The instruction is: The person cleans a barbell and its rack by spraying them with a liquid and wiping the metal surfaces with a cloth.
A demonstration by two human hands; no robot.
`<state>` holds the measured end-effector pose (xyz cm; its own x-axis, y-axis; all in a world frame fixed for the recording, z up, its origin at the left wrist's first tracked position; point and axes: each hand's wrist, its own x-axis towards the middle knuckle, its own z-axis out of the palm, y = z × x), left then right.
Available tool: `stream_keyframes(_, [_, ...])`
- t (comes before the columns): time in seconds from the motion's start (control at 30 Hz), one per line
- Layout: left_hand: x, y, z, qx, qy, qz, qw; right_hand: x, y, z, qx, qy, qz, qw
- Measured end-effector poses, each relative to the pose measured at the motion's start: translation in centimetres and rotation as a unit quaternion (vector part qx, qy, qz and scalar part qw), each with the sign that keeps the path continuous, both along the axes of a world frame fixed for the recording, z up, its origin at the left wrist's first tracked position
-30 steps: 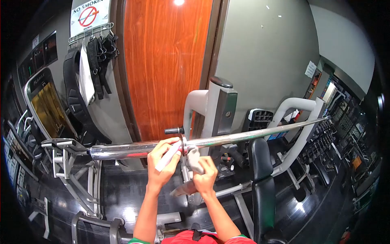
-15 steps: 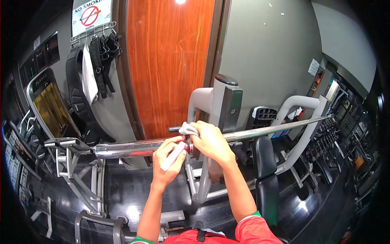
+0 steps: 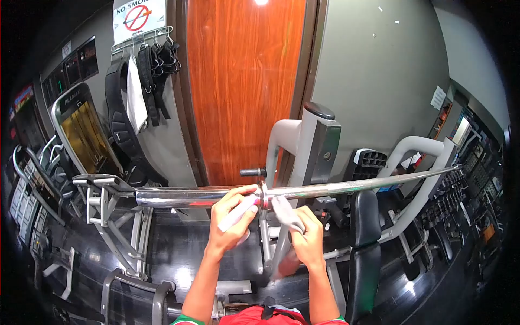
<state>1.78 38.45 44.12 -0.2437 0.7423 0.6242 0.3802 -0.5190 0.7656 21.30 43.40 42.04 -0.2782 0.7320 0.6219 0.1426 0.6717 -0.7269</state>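
Note:
A long metal barbell (image 3: 352,185) lies across the view, its thick shiny sleeve (image 3: 173,197) on the left. At the collar where sleeve and shaft meet, my left hand (image 3: 232,216) holds a white cloth (image 3: 238,214) between thumb and fingers, its fingertips at the bar. My right hand (image 3: 307,235) grips a grey cloth (image 3: 288,215), whose upper end touches the bar just right of the collar. Pink shows by the left fingertips; what it belongs to is unclear.
Behind the bar stands a grey machine post (image 3: 319,146) before a wooden door (image 3: 244,81). A black padded bench (image 3: 364,271) is at the right, a metal rack (image 3: 100,206) at the left. Straps (image 3: 151,81) hang on the wall.
My right hand has moved down from above the collar to below the bar, with the grey cloth. My left hand stays at the collar. The whole view has shifted slightly.

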Motion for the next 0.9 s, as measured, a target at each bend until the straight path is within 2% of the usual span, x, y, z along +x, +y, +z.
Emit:
stream_keyframes(0.07, [1.1, -0.8, 0.4, -0.011, 0.006, 0.027, 1.000, 0.9, 0.1, -0.7, 0.011, 0.010, -0.003, 1.000])
stream_keyframes(0.13, [2.4, -1.2, 0.7, 0.024, 0.038, 0.068, 0.997, 1.8, -0.2, -0.9, -0.141, 0.058, 0.003, 0.988])
stream_keyframes(0.2, [3.3, -1.0, 0.9, 0.082, 0.092, 0.123, 0.985, 3.0, -0.6, 0.2, -0.151, 0.081, 0.027, 0.985])
stream_keyframes(0.23, [3.7, -1.1, 1.1, 0.079, 0.092, 0.125, 0.985, 3.4, -0.7, 0.8, -0.157, 0.103, 0.050, 0.981])
stream_keyframes(0.3, [4.5, -1.4, 1.8, -0.035, 0.084, 0.117, 0.989, 3.5, -0.2, 0.7, -0.151, 0.125, 0.071, 0.978])
stream_keyframes(0.37, [5.1, -1.1, 1.6, -0.029, 0.077, 0.134, 0.988, 3.8, 1.2, -0.3, -0.161, 0.117, 0.046, 0.979])
stream_keyframes(0.4, [5.2, -1.1, 1.6, -0.032, 0.092, 0.142, 0.985, 4.4, 0.9, 1.2, -0.164, 0.046, 0.032, 0.985])
stream_keyframes(0.43, [5.3, -1.0, 1.7, -0.034, 0.106, 0.150, 0.982, 4.3, 1.1, 2.0, -0.165, 0.047, 0.034, 0.985])
stream_keyframes(0.5, [5.3, -1.1, 1.9, -0.051, 0.105, 0.158, 0.981, 3.8, 1.5, 3.3, 0.044, -0.034, -0.011, 0.998])
stream_keyframes(0.63, [5.2, -1.4, 1.9, -0.084, 0.110, 0.154, 0.978, 3.7, 1.7, 5.5, 0.078, -0.096, -0.041, 0.992])
stream_keyframes(0.7, [5.1, -1.4, 1.8, -0.066, 0.100, 0.154, 0.981, 3.6, 1.9, 6.6, 0.068, -0.133, -0.053, 0.987])
stream_keyframes(0.77, [4.8, -1.5, 1.7, -0.048, 0.090, 0.153, 0.983, 2.9, 3.1, 6.8, 0.142, -0.204, -0.069, 0.966])
stream_keyframes(0.87, [3.6, -1.9, 1.0, -0.115, -0.033, 0.080, 0.990, 0.3, 4.5, 5.9, 0.176, -0.251, -0.051, 0.950])
stream_keyframes(0.9, [3.5, -1.9, 1.1, -0.113, -0.034, 0.081, 0.990, -0.8, 4.4, 5.9, 0.198, -0.246, -0.040, 0.948])
